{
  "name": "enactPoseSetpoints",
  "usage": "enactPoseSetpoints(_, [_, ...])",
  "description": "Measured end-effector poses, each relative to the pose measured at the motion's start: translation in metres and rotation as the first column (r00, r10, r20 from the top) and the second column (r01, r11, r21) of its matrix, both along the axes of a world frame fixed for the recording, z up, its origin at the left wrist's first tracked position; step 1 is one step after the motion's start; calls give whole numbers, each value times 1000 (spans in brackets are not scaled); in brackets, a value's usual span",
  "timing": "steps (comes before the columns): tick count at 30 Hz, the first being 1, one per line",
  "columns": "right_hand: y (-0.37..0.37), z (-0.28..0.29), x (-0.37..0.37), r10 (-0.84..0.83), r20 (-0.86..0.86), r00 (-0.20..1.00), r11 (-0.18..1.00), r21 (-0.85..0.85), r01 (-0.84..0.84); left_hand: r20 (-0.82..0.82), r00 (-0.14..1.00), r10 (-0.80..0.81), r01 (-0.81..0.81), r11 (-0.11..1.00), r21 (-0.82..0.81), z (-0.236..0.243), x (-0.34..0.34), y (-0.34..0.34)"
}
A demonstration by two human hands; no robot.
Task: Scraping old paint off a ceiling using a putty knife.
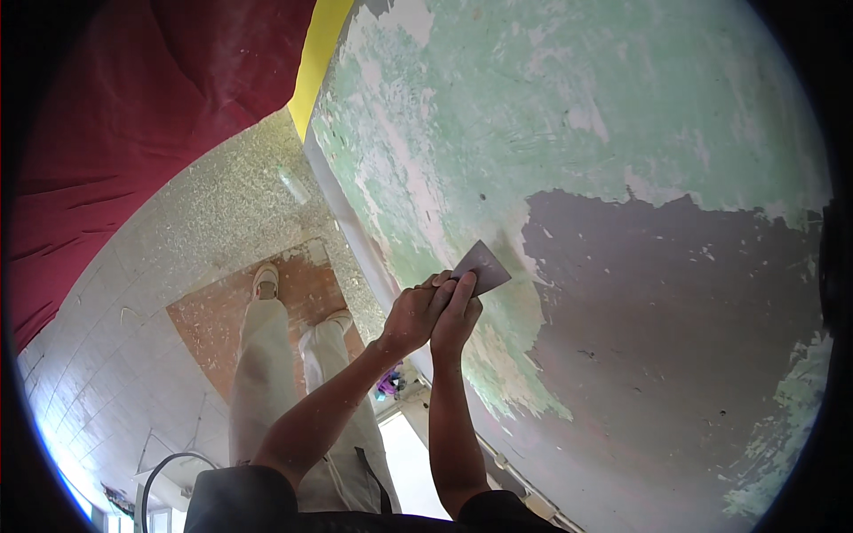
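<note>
Both my hands are wrapped closely together around a scraper [482,268] with a flat, wide grey blade. My left hand [411,317] is closed at the handle end, and the handle itself is mostly hidden by fingers. My right hand [455,322] is closed beside it, nearer the blade, with fingers reaching to the blade's base. The blade is at the wall [622,115], over flaking green paint just left of a large bare grey patch [640,284]. Whether its edge touches the wall, I cannot tell.
A brown board [213,320] lies under my feet on the tiled floor [107,346]. Pale paint flakes [240,186] litter the floor along the wall's foot. Dark red cloth [151,107] hangs at the left, with a yellow strip [320,53] beside the wall. Pipes [515,475] run low at the right.
</note>
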State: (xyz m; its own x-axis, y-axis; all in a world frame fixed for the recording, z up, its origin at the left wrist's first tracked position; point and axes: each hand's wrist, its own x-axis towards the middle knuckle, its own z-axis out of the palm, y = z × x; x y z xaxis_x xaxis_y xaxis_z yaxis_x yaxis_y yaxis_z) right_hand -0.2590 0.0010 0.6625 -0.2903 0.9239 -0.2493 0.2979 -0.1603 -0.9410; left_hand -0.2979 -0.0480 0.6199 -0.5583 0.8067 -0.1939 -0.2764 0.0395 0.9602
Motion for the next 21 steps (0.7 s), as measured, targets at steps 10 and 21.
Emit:
enactPoseSetpoints(10, [-16, 11, -1, 73, 120, 990, 997, -1, -74, 162, 986, 22, -8, 996, -88, 20, -6, -19])
enactPoseSetpoints(21, [2, 23, -9, 185, -78, 980, 977, -92, -191, -108, 994, -3, -20, 977, -213, 34, -23, -9])
